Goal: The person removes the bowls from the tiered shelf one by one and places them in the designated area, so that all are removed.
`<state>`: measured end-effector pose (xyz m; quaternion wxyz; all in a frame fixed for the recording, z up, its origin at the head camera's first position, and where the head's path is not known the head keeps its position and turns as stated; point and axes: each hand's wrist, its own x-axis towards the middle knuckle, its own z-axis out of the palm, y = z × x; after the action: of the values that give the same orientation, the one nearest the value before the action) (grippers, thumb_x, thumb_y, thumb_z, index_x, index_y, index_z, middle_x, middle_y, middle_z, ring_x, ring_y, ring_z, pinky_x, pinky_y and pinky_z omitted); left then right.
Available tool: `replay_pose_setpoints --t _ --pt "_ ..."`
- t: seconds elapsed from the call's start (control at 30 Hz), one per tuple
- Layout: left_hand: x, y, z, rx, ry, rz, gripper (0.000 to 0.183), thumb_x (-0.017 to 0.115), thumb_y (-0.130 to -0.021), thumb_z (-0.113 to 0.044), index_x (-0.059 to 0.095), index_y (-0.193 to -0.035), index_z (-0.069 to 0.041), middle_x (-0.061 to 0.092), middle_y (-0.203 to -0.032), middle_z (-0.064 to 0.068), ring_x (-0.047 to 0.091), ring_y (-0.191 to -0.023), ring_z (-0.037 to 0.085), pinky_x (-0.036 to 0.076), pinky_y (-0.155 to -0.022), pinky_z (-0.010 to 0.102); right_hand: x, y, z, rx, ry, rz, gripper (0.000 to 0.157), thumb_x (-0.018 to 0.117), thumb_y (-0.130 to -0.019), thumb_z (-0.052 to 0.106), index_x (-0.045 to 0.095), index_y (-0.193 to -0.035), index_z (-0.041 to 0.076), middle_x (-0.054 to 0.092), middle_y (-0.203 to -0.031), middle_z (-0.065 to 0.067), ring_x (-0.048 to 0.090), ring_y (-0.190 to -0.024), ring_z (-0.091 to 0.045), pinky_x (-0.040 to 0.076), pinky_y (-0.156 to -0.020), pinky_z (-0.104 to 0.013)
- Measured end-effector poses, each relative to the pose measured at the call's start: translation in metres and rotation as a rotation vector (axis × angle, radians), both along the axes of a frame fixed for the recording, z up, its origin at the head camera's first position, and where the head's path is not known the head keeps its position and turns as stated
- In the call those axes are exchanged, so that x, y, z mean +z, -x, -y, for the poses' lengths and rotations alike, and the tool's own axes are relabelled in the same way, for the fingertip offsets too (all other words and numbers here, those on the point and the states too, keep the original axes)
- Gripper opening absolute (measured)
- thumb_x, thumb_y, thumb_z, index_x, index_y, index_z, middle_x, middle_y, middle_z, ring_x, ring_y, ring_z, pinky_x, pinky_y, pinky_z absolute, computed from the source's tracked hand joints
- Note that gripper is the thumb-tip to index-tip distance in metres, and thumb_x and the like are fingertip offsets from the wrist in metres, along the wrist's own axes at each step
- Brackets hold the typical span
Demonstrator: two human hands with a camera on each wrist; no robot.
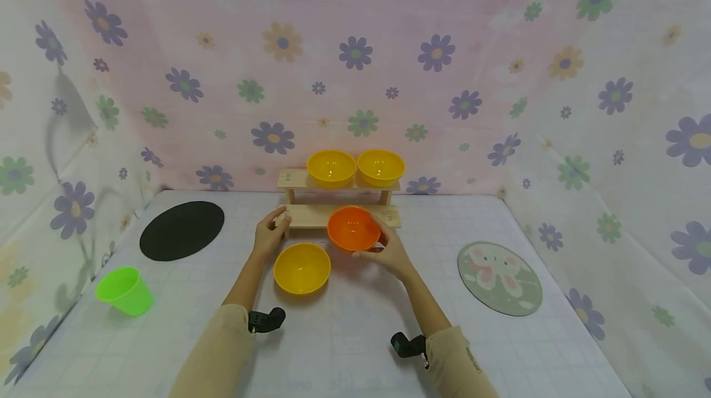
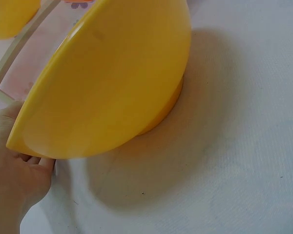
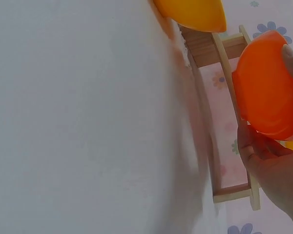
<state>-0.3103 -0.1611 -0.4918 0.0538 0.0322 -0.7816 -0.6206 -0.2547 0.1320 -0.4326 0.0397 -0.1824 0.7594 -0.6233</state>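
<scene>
An orange bowl (image 1: 353, 229) is at the front of the lower board of a two-step wooden shelf (image 1: 311, 216). My right hand (image 1: 392, 253) holds that bowl from its right side, thumb at the rim and fingers by its underside in the right wrist view. Whether the bowl's foot rests fully on the board cannot be told. My left hand (image 1: 269, 237) grips the left end of the lower board. On the table in front stands a yellow bowl (image 1: 302, 269), which hides part of the left hand in the left wrist view.
Two more yellow bowls (image 1: 331, 169) sit side by side on the upper board. A black round mat (image 1: 182, 231) and a green cup (image 1: 126, 291) are on the left. A round bunny-patterned mat (image 1: 500, 278) lies on the right. Flowered cloth (image 1: 355, 89) hangs behind.
</scene>
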Motion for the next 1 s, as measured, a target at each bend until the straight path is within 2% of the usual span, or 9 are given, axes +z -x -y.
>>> replay_pose_setpoints --t 0.13,0.3,0.37,0.47,0.63,0.83,0.93,1.0 --pt "0.0 -0.001 -0.001 0.009 0.004 0.005 0.048 0.054 -0.096 -0.027 0.046 -0.139 -0.008 0.035 -0.148 0.015 0.047 -0.108 0.028 0.043 -0.084 0.027 -0.003 -0.004 -0.003 -0.002 -0.002 -0.005 0.084 0.074 -0.076 -0.003 0.027 -0.146 -0.002 0.036 -0.145 -0.021 0.045 -0.122 -0.039 0.049 -0.088 -0.035" --pt "0.001 -0.002 -0.001 0.005 -0.007 0.005 0.047 0.054 -0.097 -0.026 0.045 -0.139 -0.006 0.032 -0.149 0.017 0.044 -0.116 0.032 0.042 -0.095 0.04 -0.007 -0.01 -0.007 -0.004 0.01 -0.002 0.086 0.074 -0.074 -0.006 0.025 -0.145 -0.006 0.036 -0.144 -0.026 0.045 -0.121 -0.042 0.049 -0.089 -0.038" --pt "0.001 -0.003 -0.001 0.005 -0.012 0.003 0.048 0.054 -0.096 -0.026 0.045 -0.139 -0.006 0.033 -0.148 0.018 0.044 -0.115 0.034 0.041 -0.096 0.043 -0.008 -0.011 -0.008 -0.004 0.012 0.001 0.087 0.075 -0.074 -0.007 0.025 -0.145 -0.006 0.036 -0.143 -0.027 0.045 -0.12 -0.042 0.049 -0.088 -0.037" --pt "0.001 -0.003 0.0 0.015 -0.001 -0.002 0.048 0.054 -0.096 -0.027 0.046 -0.138 -0.006 0.036 -0.147 0.018 0.044 -0.111 0.03 0.043 -0.09 0.035 -0.01 -0.013 -0.009 0.003 0.018 0.014 0.087 0.075 -0.073 -0.007 0.026 -0.145 -0.005 0.036 -0.144 -0.026 0.045 -0.12 -0.043 0.05 -0.088 -0.035" --pt "0.001 -0.002 0.002 0.015 0.007 -0.016 0.048 0.055 -0.096 -0.027 0.046 -0.138 -0.005 0.042 -0.142 0.019 0.046 -0.089 0.018 0.04 -0.067 0.017 -0.014 -0.015 -0.01 0.008 0.013 0.026 0.087 0.076 -0.074 -0.005 0.026 -0.145 -0.006 0.034 -0.145 -0.025 0.045 -0.122 -0.043 0.048 -0.089 -0.039" --pt "0.001 -0.002 0.0 0.011 -0.016 -0.026 0.047 0.055 -0.096 -0.025 0.047 -0.137 -0.006 0.052 -0.125 0.021 0.041 -0.069 0.007 0.036 -0.057 0.015 -0.018 -0.021 -0.012 0.003 -0.004 0.032 0.086 0.075 -0.074 -0.004 0.027 -0.145 -0.004 0.035 -0.145 -0.026 0.045 -0.121 -0.043 0.048 -0.09 -0.04" --pt "0.002 -0.002 -0.001 0.012 -0.016 -0.018 0.046 0.055 -0.096 -0.025 0.047 -0.138 -0.006 0.053 -0.123 0.022 0.042 -0.071 0.01 0.037 -0.058 0.016 -0.021 -0.024 -0.013 0.01 0.003 0.037 0.086 0.076 -0.073 -0.005 0.028 -0.145 -0.003 0.036 -0.144 -0.025 0.045 -0.121 -0.042 0.049 -0.089 -0.037" --pt "0.004 -0.002 -0.001 0.01 -0.009 -0.011 0.047 0.054 -0.096 -0.025 0.046 -0.138 -0.006 0.049 -0.131 0.022 0.046 -0.081 0.014 0.039 -0.064 0.017 -0.022 -0.025 -0.013 0.013 0.008 0.034 0.087 0.077 -0.072 -0.005 0.029 -0.145 -0.003 0.036 -0.144 -0.025 0.046 -0.12 -0.042 0.049 -0.088 -0.037"
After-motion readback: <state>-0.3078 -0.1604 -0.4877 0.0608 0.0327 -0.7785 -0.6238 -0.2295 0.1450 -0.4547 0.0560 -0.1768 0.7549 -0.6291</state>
